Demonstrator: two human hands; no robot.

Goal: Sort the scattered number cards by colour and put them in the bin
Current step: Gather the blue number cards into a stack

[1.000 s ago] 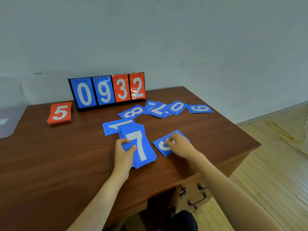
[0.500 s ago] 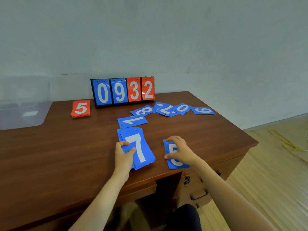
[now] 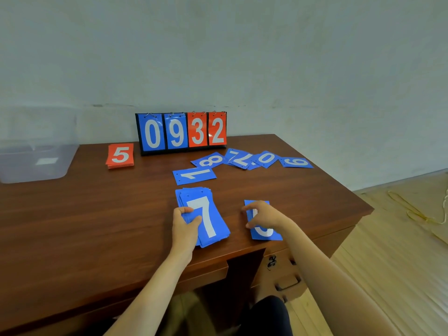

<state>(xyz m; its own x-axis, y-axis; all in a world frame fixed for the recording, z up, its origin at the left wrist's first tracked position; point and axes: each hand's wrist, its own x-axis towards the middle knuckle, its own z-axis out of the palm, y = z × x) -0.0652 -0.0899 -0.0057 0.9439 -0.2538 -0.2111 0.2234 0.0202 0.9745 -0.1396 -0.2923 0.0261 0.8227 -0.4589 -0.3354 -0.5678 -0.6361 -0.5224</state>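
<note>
Number cards in a blue stack (image 3: 206, 214), topped by a 7, are found near the front edge of the tabletop (image 3: 97, 226), about midway along it. The stack is grasped at its left side by the left hand (image 3: 185, 226), with the thumb laid on the top card and the fingers curled round the edge. Just to the right, close to the front edge, a single blue card (image 3: 265, 232) is covered by the right hand (image 3: 264, 215). Its arched fingers are curled over the card, and thumb and forefinger are pinched at the left edge. Whether the card is lifted cannot be told.

Further back a blue 1 card (image 3: 194, 175) lies alone. Behind it a loose row of blue cards (image 3: 266, 158) is spread toward the right edge, some overlapping. A red stack (image 3: 120, 155) showing a 5 is set near the back edge, just left of a scoreboard stand (image 3: 181, 133) reading 0932. A clear bin (image 3: 36, 161) is seen at the left edge, toward the back.
</note>
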